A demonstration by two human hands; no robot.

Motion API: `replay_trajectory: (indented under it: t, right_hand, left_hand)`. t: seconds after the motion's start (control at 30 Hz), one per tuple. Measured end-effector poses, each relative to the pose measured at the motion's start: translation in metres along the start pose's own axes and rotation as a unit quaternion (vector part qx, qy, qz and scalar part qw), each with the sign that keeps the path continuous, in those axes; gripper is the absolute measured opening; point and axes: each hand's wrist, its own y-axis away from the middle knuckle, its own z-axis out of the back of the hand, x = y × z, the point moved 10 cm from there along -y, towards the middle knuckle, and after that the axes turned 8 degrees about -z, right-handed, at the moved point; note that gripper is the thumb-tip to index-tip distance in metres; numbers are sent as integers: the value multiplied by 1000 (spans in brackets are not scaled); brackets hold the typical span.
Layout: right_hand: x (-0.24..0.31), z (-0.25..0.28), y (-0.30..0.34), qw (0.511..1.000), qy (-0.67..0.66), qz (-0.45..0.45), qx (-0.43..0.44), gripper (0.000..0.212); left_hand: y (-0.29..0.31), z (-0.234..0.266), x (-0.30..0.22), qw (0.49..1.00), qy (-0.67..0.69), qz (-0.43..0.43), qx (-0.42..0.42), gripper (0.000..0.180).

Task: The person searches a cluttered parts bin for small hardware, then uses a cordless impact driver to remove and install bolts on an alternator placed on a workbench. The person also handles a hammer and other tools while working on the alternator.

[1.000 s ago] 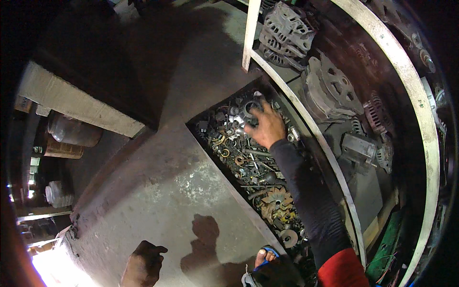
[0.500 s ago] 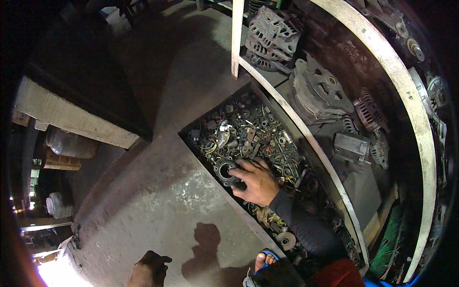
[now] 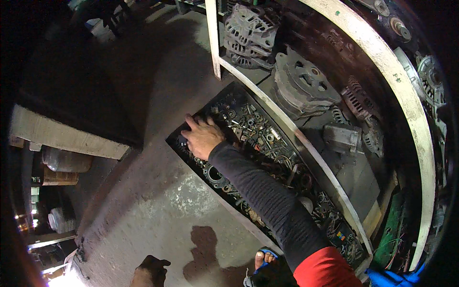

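Observation:
My right hand [image 3: 204, 137] reaches into the far left corner of a long, dark metal tray [image 3: 229, 200] full of small metal parts. Its fingers are spread over the parts, and I see nothing gripped in them. Close to my right forearm lies a round metal flange ring [image 3: 213, 174] with a wide hole. Screws, nuts, springs and other loose bits [image 3: 253, 124] fill the tray, partly hidden under my sleeve. My left hand [image 3: 150, 270] hangs low over the floor in shadow, its thumb sticking out and no object visible in it.
A pale metal frame rail [image 3: 287, 124] runs along the tray's right side. Beyond it sit stacked alternator housings [image 3: 248, 36], a larger grey housing [image 3: 303, 86] and a boxy metal part [image 3: 342, 137]. A foot in a blue sandal [image 3: 264, 258] is by the tray's near edge.
My right hand has moved from the flange ring to the tray's far left corner, its forearm now stretched across the tray. The view has shifted slightly; my left hand stays low.

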Motion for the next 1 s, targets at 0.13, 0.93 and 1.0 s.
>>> replay_trajectory:
  t: [0.13, 0.93, 1.0]
  right_hand:
    - [-24, 3, 27, 1000, -9, -8, -7, 45]
    - [-36, 64, 115, 990, -96, -59, -80, 36]
    - [0, 41, 83, 992, -105, -5, -76, 39]
  left_hand:
    - [-2, 3, -2, 998, 9, -57, 3, 6]
    - [17, 9, 7, 1000, -3, 8, 7, 23]
    - [14, 8, 5, 1000, -5, 13, 15, 23]
